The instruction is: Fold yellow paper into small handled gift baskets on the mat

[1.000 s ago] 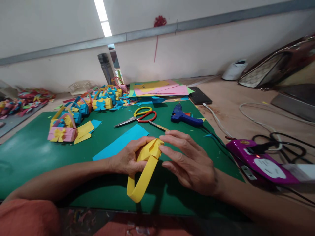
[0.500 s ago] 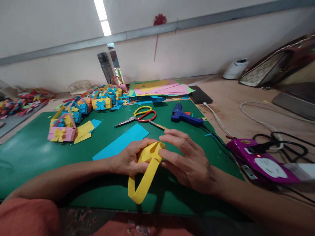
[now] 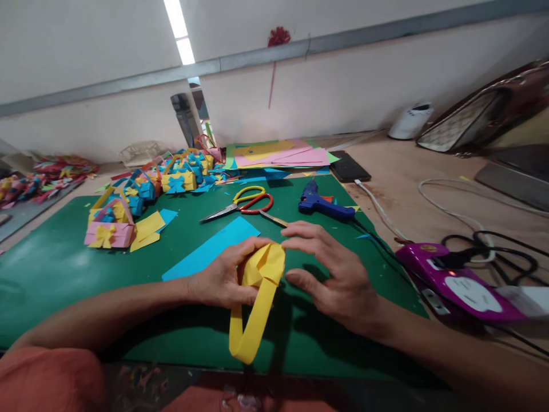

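Observation:
My left hand (image 3: 225, 274) is closed around a small yellow paper basket (image 3: 268, 264), whose folded base faces up. Its strip handle loops down toward me. Beside it, my right hand (image 3: 328, 272) is open, thumb and fingers apart, with the fingertips at or very near the basket's right edge; whether they touch I cannot tell. A blue paper sheet (image 3: 214, 246) lies beyond my left hand. Farther back are scissors (image 3: 240, 201) with yellow and red handles, a thin craft knife (image 3: 273, 218) and a blue glue gun (image 3: 323, 205).
Finished paper baskets (image 3: 109, 234) stand in rows at the back left, near yellow paper pieces (image 3: 148, 232). Coloured sheets (image 3: 295, 154) and a black phone (image 3: 349, 166) lie at the back. At right, a purple power strip (image 3: 454, 280) has cables running around it. A green mat (image 3: 55, 274) covers the tabletop.
My right fingers have spread and drawn slightly away from the basket. The basket has turned a little in my left hand, its handle swinging slightly right.

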Demonstrator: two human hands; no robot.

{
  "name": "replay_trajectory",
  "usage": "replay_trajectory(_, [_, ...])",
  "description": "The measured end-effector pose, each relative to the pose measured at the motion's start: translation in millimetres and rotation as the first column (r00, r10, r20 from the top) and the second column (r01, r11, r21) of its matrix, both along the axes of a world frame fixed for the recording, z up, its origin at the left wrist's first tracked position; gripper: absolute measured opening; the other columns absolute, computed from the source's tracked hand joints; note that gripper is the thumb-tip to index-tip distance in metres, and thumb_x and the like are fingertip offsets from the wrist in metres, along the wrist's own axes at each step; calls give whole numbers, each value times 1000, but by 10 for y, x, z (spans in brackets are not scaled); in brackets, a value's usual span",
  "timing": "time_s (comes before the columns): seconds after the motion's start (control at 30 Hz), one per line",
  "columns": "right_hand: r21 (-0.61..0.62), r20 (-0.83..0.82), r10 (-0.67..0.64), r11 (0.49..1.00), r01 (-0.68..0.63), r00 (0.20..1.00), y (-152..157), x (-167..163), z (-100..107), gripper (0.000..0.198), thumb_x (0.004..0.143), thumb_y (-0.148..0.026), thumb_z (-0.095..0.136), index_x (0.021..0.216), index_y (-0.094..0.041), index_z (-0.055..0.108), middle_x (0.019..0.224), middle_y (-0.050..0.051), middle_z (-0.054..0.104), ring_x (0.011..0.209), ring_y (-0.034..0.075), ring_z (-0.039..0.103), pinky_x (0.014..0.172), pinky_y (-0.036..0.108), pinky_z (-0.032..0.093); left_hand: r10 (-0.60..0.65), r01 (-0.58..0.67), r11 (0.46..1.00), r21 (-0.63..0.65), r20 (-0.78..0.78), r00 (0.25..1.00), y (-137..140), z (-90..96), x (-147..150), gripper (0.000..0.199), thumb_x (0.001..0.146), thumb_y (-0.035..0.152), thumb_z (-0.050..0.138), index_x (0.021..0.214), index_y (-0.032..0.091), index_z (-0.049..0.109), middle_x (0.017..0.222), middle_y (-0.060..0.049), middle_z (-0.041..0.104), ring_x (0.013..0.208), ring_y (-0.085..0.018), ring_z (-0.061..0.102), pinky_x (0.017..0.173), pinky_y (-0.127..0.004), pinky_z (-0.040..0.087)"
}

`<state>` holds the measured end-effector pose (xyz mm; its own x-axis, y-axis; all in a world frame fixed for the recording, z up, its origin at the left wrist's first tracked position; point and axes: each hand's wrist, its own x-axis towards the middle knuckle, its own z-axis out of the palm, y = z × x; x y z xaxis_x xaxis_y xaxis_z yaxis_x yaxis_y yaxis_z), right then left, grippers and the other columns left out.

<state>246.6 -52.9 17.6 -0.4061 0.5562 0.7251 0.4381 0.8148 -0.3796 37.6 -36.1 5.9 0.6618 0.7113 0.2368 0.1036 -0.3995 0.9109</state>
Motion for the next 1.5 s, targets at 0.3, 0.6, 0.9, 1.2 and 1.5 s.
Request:
replay_trajectory(0.3, [-465, -54, 355, 818, -338, 933, 9, -12, 147, 40, 68, -26, 75, 105, -21, 62, 121, 7, 56, 117, 21, 51, 98, 40, 40, -373, 326, 849, -417, -34, 927, 59, 125, -33, 60, 52, 35, 84, 102, 15, 57, 80, 1, 55, 65, -10, 49, 57, -20, 42])
replay_trajectory(0.6, [-546, -96, 390, 748, -376, 916, -36, -95, 187, 38, 59, -17, 80, 94, -20, 63, 118, 6, 56, 114, 20, 53, 97, 42, 39, -465, 388, 830, -400, -112, 878, 49, 189, -21, 49, 50, 37, 84, 85, 14, 58, 74, 1, 58, 61, -11, 52, 51, -18, 42])
replay_trajectory(0.9, [-503, -186, 348, 770, -393, 919, -63, -153, 142, 24, 63, -12, 76, 79, -17, 59, 109, 5, 60, 105, 18, 57, 90, 37, 44, -454, 387, 863, -324, -163, 876, 60, 189, -2, 54, 50, 46, 82, 86, 14, 58, 72, 1, 52, 62, -10, 46, 53, -19, 41])
replay_trajectory(1.2, [-592, -257, 435, 635, -497, 863, 3, -91, 158, 42, 79, -52, 57, 97, -14, 65, 116, 12, 58, 105, 21, 58, 90, 40, 44, -483, 414, 833, -367, -119, 867, 54, 225, -16, 57, 50, 46, 83, 92, 14, 61, 84, -5, 61, 73, -17, 57, 66, -28, 49])
replay_trajectory(1.5, [-581, -298, 418, 634, -511, 858, 4, -90, 143, 34, 78, -43, 63, 99, -16, 65, 111, 9, 62, 104, 20, 58, 91, 39, 45, -412, 364, 890, -275, -142, 900, 80, 207, -41, 55, 59, 51, 76, 96, 12, 61, 81, -6, 62, 71, -17, 56, 62, -26, 47])
